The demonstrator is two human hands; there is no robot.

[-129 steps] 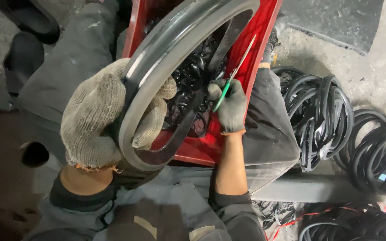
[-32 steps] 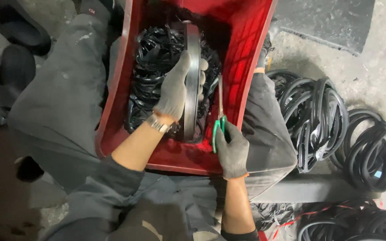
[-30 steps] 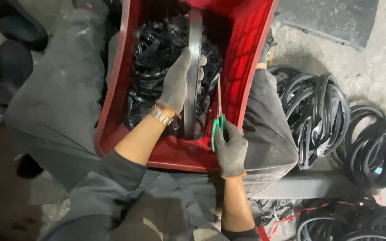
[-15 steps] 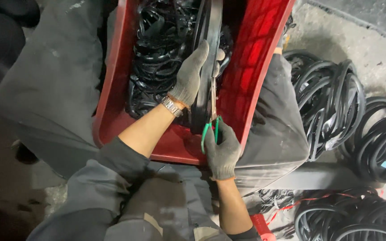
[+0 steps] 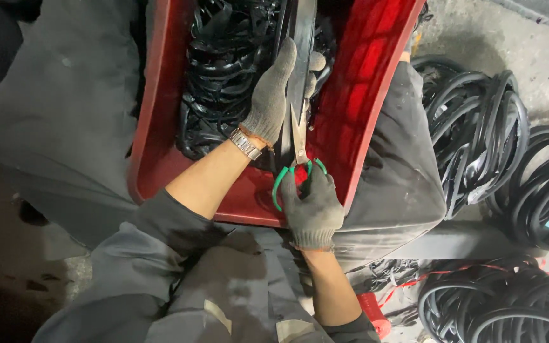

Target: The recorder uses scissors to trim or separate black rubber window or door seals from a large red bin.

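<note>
Person seated, red plastic crate (image 5: 160, 146) resting across the lap, gray work trousers on both sides. Left hand (image 5: 274, 89), in a gray knit glove, reaches up into the crate toward 12 o'clock; fingers curled close around a flat dark rubber strip (image 5: 304, 32) that runs upright out of the top of the view, thumb pressed on its far side. A metal wristwatch (image 5: 246, 143) sits on that wrist, just below the glove cuff. Right hand (image 5: 312, 206), also gloved, lies at 6 o'clock of the left, near the crate's near rim; its fingers are threaded through the green loops of a pair of scissors (image 5: 298, 152) and closed on them. Scissor blades point toward 12 o'clock, lying along the strip right beside the left palm; blades look nearly together, though whether they bite the rubber cannot be told. At 9 o'clock of the strip, inside the crate, a heap of tangled black rubber rings (image 5: 223, 70). Out on the concrete floor at 3 o'clock, stacked coils of black rubber seals (image 5: 478, 133); more coils (image 5: 503, 308) at 5 o'clock, with a small red object (image 5: 373, 311) near the right forearm.
</note>
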